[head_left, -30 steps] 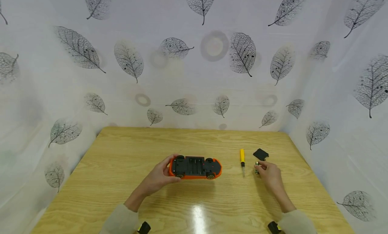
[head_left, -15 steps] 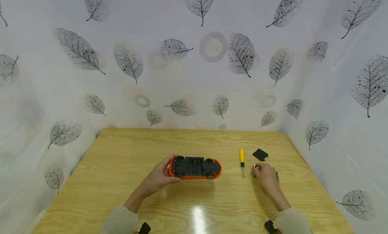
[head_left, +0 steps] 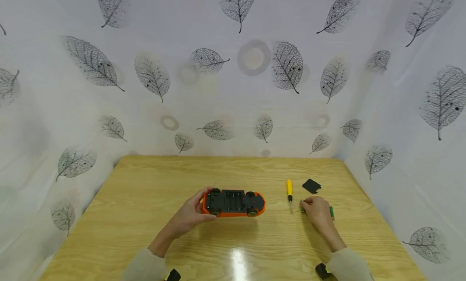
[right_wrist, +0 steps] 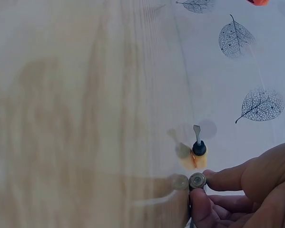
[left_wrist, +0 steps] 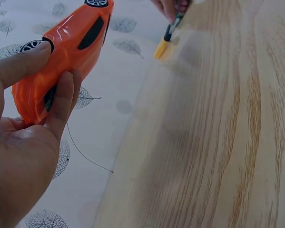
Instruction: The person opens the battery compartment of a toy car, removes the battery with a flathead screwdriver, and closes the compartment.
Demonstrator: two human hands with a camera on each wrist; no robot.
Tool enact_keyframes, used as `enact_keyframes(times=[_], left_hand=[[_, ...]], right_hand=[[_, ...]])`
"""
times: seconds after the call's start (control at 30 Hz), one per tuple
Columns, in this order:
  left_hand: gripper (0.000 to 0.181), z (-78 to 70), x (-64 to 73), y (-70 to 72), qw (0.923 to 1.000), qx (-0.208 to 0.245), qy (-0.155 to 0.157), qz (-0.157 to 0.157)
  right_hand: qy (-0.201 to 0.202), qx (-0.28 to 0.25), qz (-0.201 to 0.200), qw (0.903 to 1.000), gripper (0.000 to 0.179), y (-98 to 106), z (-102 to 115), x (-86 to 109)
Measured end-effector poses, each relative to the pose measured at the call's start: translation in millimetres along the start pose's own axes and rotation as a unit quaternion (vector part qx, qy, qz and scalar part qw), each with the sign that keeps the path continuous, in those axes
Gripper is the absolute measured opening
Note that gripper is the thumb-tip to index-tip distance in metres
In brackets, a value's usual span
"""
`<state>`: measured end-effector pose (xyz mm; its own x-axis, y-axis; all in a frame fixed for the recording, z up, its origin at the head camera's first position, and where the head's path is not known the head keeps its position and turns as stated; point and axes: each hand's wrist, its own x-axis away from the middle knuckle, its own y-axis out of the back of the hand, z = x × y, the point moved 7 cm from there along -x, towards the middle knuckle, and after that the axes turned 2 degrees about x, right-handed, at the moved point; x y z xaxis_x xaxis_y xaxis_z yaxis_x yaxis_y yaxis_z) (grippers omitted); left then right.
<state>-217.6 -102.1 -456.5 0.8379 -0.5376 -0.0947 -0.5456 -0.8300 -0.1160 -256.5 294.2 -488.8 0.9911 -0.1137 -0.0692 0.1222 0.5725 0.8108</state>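
Observation:
My left hand (head_left: 187,212) holds an orange toy car (head_left: 233,203) by its rear end, thumb on the near side. Its black underside faces up in the head view, with a hollow battery compartment (head_left: 234,200) in the middle. In the left wrist view the fingers curl round the orange body (left_wrist: 73,45). On the right, my right hand (head_left: 319,211) pinches a small green battery (head_left: 302,207) between thumb and fingers, close over the table. The right wrist view shows one round end of that battery (right_wrist: 197,180). Another green battery (head_left: 331,212) lies just right of this hand, partly hidden.
A yellow-handled screwdriver (head_left: 289,188) lies on the wooden table (head_left: 153,180), left of the right hand, blade toward me. Behind that hand is a flat black cover (head_left: 312,186). A leaf-print curtain (head_left: 218,91) encloses the table's back and sides.
My right hand has shifted slightly left with the pinched battery, bringing the other green battery into sight. The left hand and toy car have stayed almost still.

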Motion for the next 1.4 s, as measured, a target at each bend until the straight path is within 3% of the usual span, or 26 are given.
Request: enact_keyframes(times=[0.73, 1.0, 1.2, 1.4], left_hand=[[0.09, 3.8, 1.3, 0.1, 0.9999, 0.011, 0.007, -0.002], [0.09, 3.5, 0.2, 0.6, 1.0, 0.002, 0.006, 0.0], [0.089, 2.2, -0.5, 0.3, 1.0, 0.001, -0.005, 0.006], [0.091, 3.5, -0.4, 1.1, 1.0, 0.0, 0.007, -0.003]], right_hand=[[-0.002, -0.007, 0.0, 1.0, 0.027, 2, 3, 4.5], [-0.004, -0.006, -0.002, 1.0, 0.045, 16, 12, 11.7], [0.004, -0.026, -0.033, 0.9991, 0.042, 31, 17, 10.8], [0.031, -0.013, -0.065, 0.9973, 0.037, 48, 23, 5.2]])
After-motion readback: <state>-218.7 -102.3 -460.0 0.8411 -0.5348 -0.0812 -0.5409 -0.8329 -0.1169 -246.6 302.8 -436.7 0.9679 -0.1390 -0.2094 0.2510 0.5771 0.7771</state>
